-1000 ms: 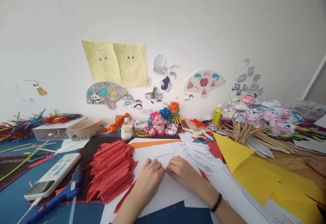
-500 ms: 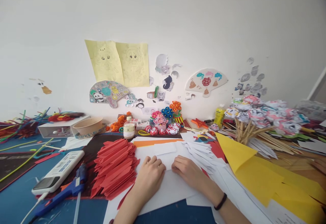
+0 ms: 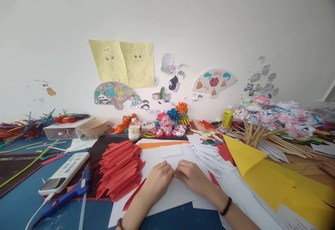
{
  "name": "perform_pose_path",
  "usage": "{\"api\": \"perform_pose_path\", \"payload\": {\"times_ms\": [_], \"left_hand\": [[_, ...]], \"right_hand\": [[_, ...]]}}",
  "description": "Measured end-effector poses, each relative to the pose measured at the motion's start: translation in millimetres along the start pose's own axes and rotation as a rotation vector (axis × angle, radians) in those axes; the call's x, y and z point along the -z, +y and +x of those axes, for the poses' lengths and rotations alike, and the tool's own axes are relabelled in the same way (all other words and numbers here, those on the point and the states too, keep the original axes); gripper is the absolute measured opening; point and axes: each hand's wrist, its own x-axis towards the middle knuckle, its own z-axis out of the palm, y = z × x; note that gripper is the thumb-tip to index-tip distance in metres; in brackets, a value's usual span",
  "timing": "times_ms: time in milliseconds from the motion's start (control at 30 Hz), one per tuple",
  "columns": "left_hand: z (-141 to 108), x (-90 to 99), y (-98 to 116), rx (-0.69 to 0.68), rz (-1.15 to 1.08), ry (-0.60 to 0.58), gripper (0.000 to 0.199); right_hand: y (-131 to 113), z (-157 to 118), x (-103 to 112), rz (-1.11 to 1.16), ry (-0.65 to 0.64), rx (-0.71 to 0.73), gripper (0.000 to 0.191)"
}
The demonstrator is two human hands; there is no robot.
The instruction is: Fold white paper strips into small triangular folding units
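My left hand (image 3: 160,177) is closed, its fingers curled down over the white sheets (image 3: 178,197) in front of me. My right hand (image 3: 192,176) faces it, also closed, with thumb and fingers pinched together. The fingertips of both nearly meet on a small piece of white paper, which hardly stands out against the white beneath and is mostly covered by the fingers. Just beyond them lies a small white paper rectangle (image 3: 171,150). A pile of folded red paper strips (image 3: 121,170) is left of my left hand. Folded white strips (image 3: 206,156) fan out beyond my right hand.
A blue glue gun (image 3: 75,190) and a white corded device (image 3: 65,172) lie at left. Yellow paper (image 3: 272,177) spreads at right, below a bunch of paper flowers on sticks (image 3: 272,116). A small bottle (image 3: 134,131) stands at the back. Another person's hand (image 3: 328,169) shows at the right edge.
My hands have drawn closer together, the gap between their fingertips narrowing. The view has shifted slightly, so the table things sit a little further right.
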Motion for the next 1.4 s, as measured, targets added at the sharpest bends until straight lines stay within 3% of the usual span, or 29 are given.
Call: {"api": "perform_pose_path", "payload": {"times_ms": [400, 700, 1100, 1400], "left_hand": [[-1, 15.5, -9, -0.002, -0.072, 0.032, 0.021], [-3, 21.9, -4, -0.015, -0.087, -0.069, 0.020], [2, 8.0, -6, -0.084, 0.081, -0.063, 0.019], [5, 13.4, -3, -0.057, 0.101, -0.150, 0.012]], "right_hand": [[-2, 2, 6, 0.038, 0.011, 0.009, 0.019], [1, -2, 9, 0.066, -0.018, -0.024, 0.016], [5, -4, 20, 0.060, -0.069, -0.008, 0.018], [17, -5, 20, -0.009, -0.125, 0.058, 0.024]]}}
